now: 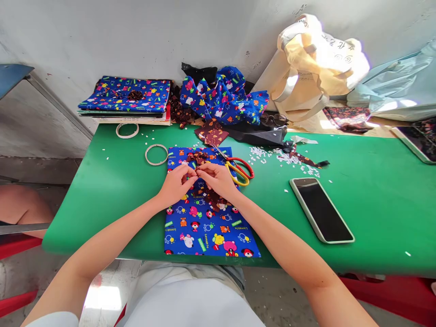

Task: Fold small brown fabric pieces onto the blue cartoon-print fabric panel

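Note:
A blue cartoon-print cloth [200, 236] lies flat on the green table in front of me. Over it, the fingertips of my left hand [177, 184] and my right hand [218, 181] meet in a pinch, with a small bit of brown patterned fabric between them. More of this brown fabric [214, 200] shows under my right hand; its full shape is hidden. A gathered brown fabric bunch [198, 157] sits just beyond my fingers. Scissors [240, 170] with red and yellow handles lie beside my right hand, partly over the cloth's edge.
Two tape rolls [156, 155] lie left of the cloth. A phone [322, 211] and white paper bits [289, 156] are to the right. Along the wall stand a book stack topped with folded blue cloth [126, 94], crumpled blue fabric [221, 97] and a cream tote bag [299, 81].

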The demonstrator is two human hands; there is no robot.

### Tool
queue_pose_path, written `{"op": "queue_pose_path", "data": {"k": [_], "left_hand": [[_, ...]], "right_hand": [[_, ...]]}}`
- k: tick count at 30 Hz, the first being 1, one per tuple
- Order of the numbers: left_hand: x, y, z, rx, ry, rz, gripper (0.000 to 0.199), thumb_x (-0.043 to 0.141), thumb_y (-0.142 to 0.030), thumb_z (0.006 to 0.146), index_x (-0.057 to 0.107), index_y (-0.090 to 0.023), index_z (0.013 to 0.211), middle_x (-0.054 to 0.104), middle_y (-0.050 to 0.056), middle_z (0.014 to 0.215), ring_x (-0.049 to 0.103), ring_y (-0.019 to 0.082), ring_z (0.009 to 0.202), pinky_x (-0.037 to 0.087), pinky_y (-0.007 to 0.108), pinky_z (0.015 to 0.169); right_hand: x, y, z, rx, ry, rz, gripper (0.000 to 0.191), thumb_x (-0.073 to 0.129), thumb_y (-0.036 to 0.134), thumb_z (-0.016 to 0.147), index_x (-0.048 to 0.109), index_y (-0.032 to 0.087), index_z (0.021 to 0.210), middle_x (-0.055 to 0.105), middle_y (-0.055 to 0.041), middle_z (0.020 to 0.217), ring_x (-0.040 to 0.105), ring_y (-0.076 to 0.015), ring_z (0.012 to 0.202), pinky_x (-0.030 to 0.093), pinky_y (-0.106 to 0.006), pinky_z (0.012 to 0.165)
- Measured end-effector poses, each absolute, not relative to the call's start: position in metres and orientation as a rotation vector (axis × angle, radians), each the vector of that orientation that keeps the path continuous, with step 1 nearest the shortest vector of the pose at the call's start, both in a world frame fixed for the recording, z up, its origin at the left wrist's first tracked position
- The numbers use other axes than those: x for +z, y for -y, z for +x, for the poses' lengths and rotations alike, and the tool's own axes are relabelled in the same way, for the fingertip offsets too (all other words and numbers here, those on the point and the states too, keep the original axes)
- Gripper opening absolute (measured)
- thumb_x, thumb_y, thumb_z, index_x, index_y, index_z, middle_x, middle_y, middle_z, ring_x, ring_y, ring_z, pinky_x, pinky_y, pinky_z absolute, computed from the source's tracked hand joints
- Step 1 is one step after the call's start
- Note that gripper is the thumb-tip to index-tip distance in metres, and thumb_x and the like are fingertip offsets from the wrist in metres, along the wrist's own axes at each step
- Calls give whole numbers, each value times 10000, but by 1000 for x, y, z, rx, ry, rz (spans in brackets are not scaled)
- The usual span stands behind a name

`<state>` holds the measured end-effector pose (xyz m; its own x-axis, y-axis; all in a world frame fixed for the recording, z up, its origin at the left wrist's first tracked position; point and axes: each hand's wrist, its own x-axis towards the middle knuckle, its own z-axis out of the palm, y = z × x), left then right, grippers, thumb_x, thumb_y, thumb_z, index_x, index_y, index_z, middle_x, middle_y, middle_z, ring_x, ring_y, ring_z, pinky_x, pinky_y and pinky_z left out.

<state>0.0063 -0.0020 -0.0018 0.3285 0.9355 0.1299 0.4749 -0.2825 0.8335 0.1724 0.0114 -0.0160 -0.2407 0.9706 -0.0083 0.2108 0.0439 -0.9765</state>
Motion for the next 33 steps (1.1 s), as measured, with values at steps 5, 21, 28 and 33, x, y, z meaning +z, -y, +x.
{"op": "queue_pose_path", "data": {"k": [5,21,28,33], "left_hand": [[0,1,7,866,-1267,1766,117,527,-268,833,561,-164,790,544,-6,730,459,88,589,380,218,566],[-3,0,4,891,-1275,1804,117,515,-253,850,558,-170,779,540,-9,725,467,94,619,379,215,589],[-5,-1,4,889,-1276,1813,110,517,-250,848,552,-171,780,540,-12,723,467,94,617,376,217,591],[-6,-1,4,884,-1276,1815,120,508,-260,854,546,-171,783,538,-12,723,469,95,620,377,219,590]], "right_hand": [[-19,-9,172,1167,1643,-1209,203,544,371,802,619,183,824,626,4,622,471,-83,399,359,-228,413],[-19,-5,171,855,1887,-1152,144,497,258,846,625,197,820,690,-3,652,591,-125,495,450,-244,520],[-20,-5,172,809,1930,-1127,140,489,238,854,617,193,819,678,1,646,575,-116,486,433,-236,517],[-20,-4,172,744,1965,-1128,138,493,225,849,620,181,818,657,-1,628,542,-105,466,408,-229,506]]}}
